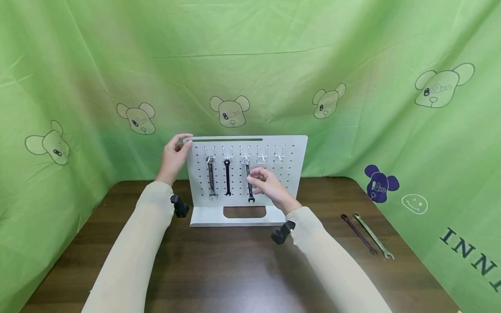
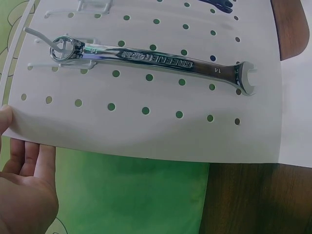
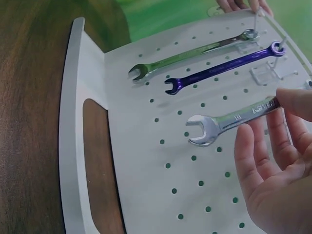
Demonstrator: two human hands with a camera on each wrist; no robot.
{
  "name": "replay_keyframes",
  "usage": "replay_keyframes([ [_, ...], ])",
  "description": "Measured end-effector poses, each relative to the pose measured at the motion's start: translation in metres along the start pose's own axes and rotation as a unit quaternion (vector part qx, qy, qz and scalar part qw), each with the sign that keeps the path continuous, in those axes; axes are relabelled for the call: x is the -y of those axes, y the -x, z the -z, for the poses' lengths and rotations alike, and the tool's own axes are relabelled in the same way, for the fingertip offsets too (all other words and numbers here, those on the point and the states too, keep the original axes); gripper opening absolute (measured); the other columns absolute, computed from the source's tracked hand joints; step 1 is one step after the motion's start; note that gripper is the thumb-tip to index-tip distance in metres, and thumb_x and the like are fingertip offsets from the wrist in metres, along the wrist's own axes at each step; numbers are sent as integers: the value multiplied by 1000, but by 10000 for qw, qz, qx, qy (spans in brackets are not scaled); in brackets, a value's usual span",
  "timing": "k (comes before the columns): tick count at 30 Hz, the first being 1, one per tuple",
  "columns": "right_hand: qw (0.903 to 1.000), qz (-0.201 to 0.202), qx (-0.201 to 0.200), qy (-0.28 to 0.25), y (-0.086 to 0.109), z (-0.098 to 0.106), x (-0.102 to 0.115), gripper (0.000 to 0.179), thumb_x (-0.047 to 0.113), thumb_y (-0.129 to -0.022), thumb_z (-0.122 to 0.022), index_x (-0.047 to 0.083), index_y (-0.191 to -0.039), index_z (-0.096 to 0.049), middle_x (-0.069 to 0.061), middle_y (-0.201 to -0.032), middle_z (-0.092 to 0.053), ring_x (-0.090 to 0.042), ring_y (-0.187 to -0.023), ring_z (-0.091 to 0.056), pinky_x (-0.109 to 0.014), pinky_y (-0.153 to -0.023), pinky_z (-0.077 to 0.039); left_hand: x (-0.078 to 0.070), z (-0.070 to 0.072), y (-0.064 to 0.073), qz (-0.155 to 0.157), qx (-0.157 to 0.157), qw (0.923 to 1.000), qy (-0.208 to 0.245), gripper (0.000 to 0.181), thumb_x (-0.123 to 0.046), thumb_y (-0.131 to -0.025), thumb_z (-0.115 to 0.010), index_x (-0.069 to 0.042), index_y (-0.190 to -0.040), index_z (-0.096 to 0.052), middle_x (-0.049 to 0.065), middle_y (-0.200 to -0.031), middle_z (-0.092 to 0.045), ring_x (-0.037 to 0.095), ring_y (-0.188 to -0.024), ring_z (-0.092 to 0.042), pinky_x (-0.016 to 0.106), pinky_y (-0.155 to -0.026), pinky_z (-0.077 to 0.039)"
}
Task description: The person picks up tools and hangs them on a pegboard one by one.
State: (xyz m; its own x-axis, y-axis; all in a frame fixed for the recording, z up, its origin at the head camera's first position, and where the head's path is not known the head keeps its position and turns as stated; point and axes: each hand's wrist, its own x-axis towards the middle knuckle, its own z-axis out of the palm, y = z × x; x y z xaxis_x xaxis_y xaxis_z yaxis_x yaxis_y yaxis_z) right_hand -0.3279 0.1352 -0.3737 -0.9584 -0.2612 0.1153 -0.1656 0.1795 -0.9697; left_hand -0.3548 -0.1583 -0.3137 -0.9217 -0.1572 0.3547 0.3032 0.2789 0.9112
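My left hand grips the top left corner of a white pegboard stand, thumb on the front and fingers behind. In my right hand a silver combination wrench is pinched between thumb and fingers, its open jaw pointing down. The upper end of this wrench overlaps the third hook in the head view. To its left a purple wrench hangs by its ring end. Another silver wrench, marked 14, hangs from the leftmost hook.
Two more clear hooks, one of them a fourth hook, sit on the board's right side. On the wooden table at the right lie a dark purple wrench and a silver wrench. A green curtain surrounds the table.
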Motion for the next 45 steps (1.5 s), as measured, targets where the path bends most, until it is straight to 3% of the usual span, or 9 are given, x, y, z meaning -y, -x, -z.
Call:
replay_keyframes([
  [16, 9987, -240, -378, -235, -9, -7, -7, 37, 20, -101, -62, -2, -129, -55, -17, -127, -60, -28, -117, -56, -42, -95, -51, 0, 0, -1, 13, -11, 10000, 12, 31, -27, -102, -60, -19, -132, -63, 7, -106, -61, 16, -95, -56, 31, -82, -48],
  [27, 9985, -230, -301, -393, -7, -4, -9, 35, 17, -100, -63, -1, -129, -56, -17, -129, -60, -28, -119, -56, -40, -96, -51, 2, 0, -2, -51, 23, 10000, 76, 32, -26, -103, -60, -16, -132, -63, 10, -111, -62, 16, -98, -56, 33, -86, -48],
  [39, 9989, -195, -70, -427, -1, 6, -13, 41, 20, -101, -61, -5, -133, -51, -23, -136, -55, -36, -124, -56, -49, -102, -46, 3, 0, -1, -5, 6, 10000, 73, 31, -27, -103, -59, -18, -132, -63, 7, -113, -61, 16, -100, -55, 33, -86, -47],
  [45, 9993, -209, -72, -290, 2, 13, -16, 42, 21, -101, -62, -4, -132, -52, -21, -132, -57, -33, -119, -58, -44, -99, -49, 2, -1, -2, -3, 11, 10000, 97, 31, -28, -103, -60, -18, -132, -63, 8, -114, -61, 17, -100, -55, 33, -86, -47],
])
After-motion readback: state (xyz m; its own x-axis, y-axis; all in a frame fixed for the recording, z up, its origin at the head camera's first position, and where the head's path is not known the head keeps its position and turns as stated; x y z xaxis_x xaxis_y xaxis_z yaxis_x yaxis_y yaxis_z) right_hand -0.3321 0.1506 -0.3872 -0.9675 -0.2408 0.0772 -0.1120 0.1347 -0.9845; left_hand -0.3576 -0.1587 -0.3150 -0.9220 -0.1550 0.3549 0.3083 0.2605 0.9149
